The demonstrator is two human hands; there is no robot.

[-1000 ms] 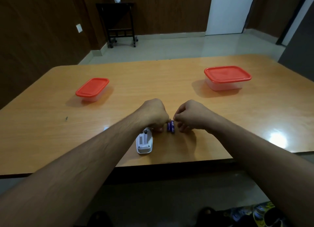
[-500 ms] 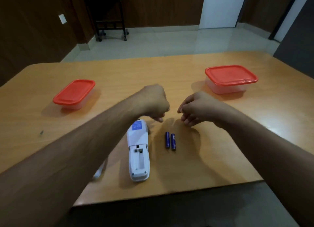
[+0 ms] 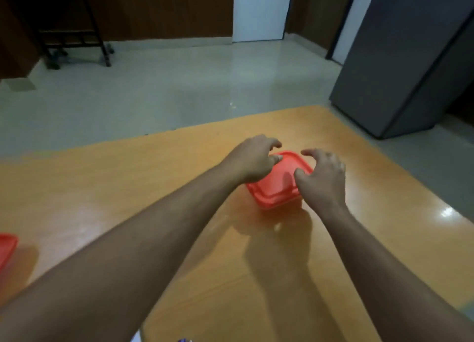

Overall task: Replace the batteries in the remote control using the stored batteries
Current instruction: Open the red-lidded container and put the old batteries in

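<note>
From the head view I am reaching both hands over the red-lidded container [image 3: 278, 185] on the desk [image 3: 164, 188], left hand [image 3: 252, 159] and right hand [image 3: 322, 177] with fingers spread, gripping nothing, probably to pry off its lid.

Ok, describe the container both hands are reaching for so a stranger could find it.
On the orange wooden table, look toward its far right part. The red-lidded container sits between the left hand and right hand; the other red lid lies at the left edge.
</note>
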